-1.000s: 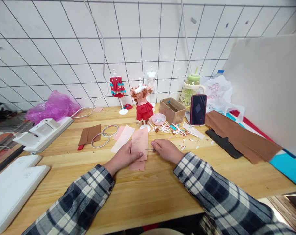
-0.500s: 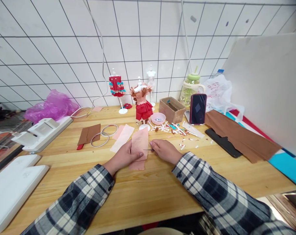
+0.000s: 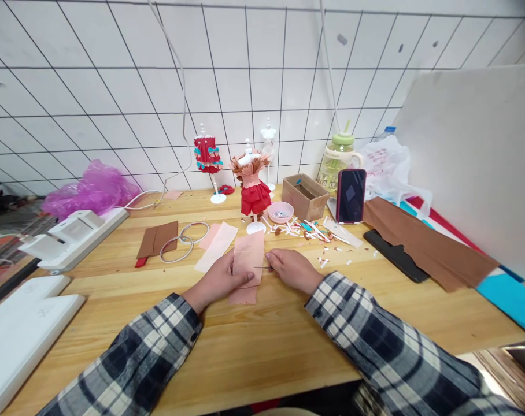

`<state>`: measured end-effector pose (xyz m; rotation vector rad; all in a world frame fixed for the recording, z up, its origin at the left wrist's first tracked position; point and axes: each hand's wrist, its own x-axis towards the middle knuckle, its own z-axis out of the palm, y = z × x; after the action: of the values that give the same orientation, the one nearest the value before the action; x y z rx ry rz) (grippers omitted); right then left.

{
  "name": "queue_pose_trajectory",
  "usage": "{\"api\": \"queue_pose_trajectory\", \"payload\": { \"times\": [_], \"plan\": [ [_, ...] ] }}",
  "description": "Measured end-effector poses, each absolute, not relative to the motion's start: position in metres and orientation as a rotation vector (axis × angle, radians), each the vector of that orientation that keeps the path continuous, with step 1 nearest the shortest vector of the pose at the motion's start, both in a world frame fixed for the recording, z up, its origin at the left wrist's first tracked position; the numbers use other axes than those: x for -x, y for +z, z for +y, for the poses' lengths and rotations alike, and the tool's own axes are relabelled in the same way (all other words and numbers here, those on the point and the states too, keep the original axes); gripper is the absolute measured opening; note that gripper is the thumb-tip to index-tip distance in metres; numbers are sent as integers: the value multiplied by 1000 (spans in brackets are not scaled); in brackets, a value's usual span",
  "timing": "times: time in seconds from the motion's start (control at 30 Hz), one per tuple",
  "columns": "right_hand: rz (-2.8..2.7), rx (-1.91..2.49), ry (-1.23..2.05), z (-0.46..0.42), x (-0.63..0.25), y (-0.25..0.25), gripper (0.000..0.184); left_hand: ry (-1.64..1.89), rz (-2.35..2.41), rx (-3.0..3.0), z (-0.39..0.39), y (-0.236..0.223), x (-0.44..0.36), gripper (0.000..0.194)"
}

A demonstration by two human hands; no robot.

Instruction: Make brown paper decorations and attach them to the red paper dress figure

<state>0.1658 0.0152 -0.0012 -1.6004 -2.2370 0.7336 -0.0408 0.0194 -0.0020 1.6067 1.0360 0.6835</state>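
Observation:
My left hand [image 3: 221, 277] pinches a pink crepe paper piece [image 3: 248, 254] between thumb and fingers, holding it upright above the table. A second pink strip [image 3: 243, 296] shows below its lower edge. My right hand [image 3: 295, 268] is closed around what look like small scissors [image 3: 266, 267]; their thin blades point left at the paper's right edge, and the handles are mostly hidden by my fingers. Just beyond the paper stands a mini dress form [image 3: 256, 199] in a pink bodice and red ruffled skirt. Pale pink paper [image 3: 217, 247] lies left of my left hand.
Paper scraps [image 3: 308, 228] are strewn near a pink bowl [image 3: 281, 211] and a cardboard box [image 3: 306, 196]. A phone [image 3: 350, 195] stands before a green-lidded bottle [image 3: 341, 156]. Two metal rings [image 3: 177, 249], brown paper [image 3: 156, 240] and a power strip [image 3: 84, 237] lie left.
Both hands keep the same hold on the paper and the scissors, with hardly any movement. The whole view has shifted very slightly.

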Motion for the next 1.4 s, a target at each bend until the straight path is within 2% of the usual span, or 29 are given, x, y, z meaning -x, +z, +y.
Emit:
{"api": "queue_pose_trajectory", "payload": {
  "times": [0.57, 1.4],
  "plan": [
    [-2232, 1680, 654, 10, -159, 2, 42, 663, 1082, -1647, 19, -2, 41, 61],
    [-2243, 1755, 611, 8, -153, 9, 44, 716, 1139, -1723, 22, -3, 40, 62]
  ]
}}
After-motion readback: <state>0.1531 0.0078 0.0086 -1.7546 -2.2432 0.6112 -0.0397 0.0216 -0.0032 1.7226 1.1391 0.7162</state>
